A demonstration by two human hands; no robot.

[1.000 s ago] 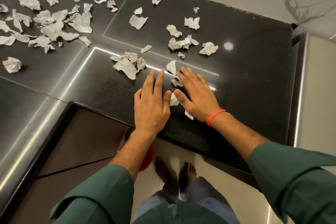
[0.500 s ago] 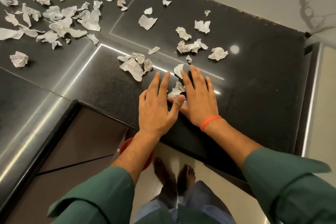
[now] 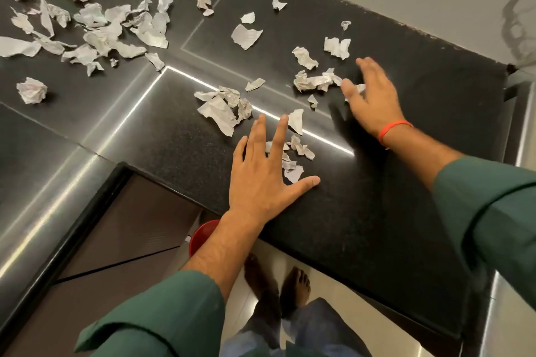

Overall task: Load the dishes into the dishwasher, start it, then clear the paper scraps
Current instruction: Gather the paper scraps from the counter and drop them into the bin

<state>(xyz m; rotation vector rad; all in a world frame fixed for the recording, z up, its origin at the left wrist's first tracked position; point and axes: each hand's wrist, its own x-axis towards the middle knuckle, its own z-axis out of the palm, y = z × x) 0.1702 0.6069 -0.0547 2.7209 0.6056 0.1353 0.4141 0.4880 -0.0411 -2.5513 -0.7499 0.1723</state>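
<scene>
Left hand flat near the surface's front edge, fingers spread, small paper scraps under and beside them. Right hand farther back, blurred, fingers loosely spread, touching a crumpled clump. More scraps litter the far-left corner.

right hand moved away to farther paper scraps, hands now apart

paper scraps: white | countertop: black speckled | wristband: orange | sleeve: green | bowl: red
</scene>
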